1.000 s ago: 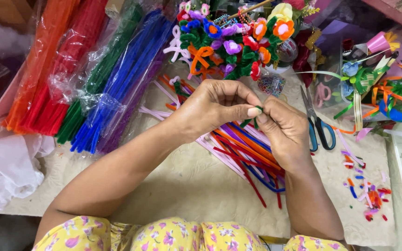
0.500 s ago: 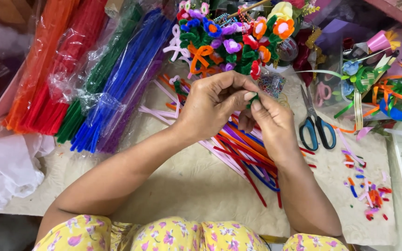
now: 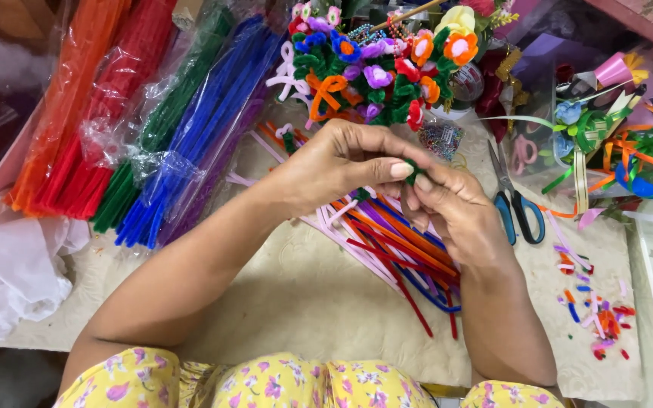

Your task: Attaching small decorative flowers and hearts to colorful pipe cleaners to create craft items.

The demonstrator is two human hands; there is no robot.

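At frame centre, the left hand (image 3: 338, 170) and right hand (image 3: 451, 211) pinch one small green pipe-cleaner piece (image 3: 413, 173) between closed fingers, above loose pipe cleaners (image 3: 394, 249) on the bench (image 3: 304, 295). One pair of blue-handled scissors (image 3: 514, 198) lies right, five bagged bundles (image 3: 145, 121) upper left. Since half a second ago, the hands have barely shifted.

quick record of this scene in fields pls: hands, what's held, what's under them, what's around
left hand: pinches a small green piece at the fingertips
right hand: pinches the same piece from the other side
under hands: loose pipe cleaners, pink, red, orange, blue
left side: bagged pipe cleaner bundles, orange, red, green, blue
behind: pipe cleaner flowers
right side: blue-handled scissors, cut scraps
surface: cream patterned table cover
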